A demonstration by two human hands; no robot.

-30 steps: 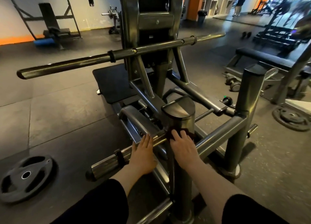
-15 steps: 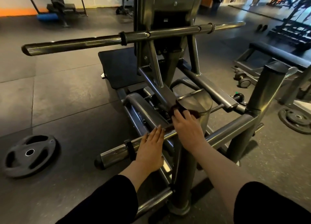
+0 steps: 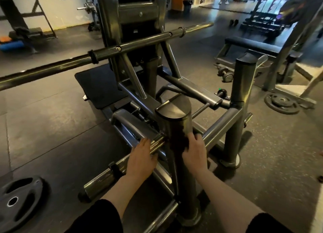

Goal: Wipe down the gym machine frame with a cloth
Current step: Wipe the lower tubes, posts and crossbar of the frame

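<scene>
- Fingers of your right hand [image 3: 194, 150] curl against the right side of the near upright post [image 3: 176, 145] of the machine frame [image 3: 223, 120], pressing a dark cloth [image 3: 198, 135] that barely shows past the fingertips.
- Your left hand [image 3: 139, 158] lies flat on the chrome bar [image 3: 108, 176] just left of that post, fingers straight and close together.
- Weight plate [image 3: 16, 199] lies on the floor at lower left.
</scene>
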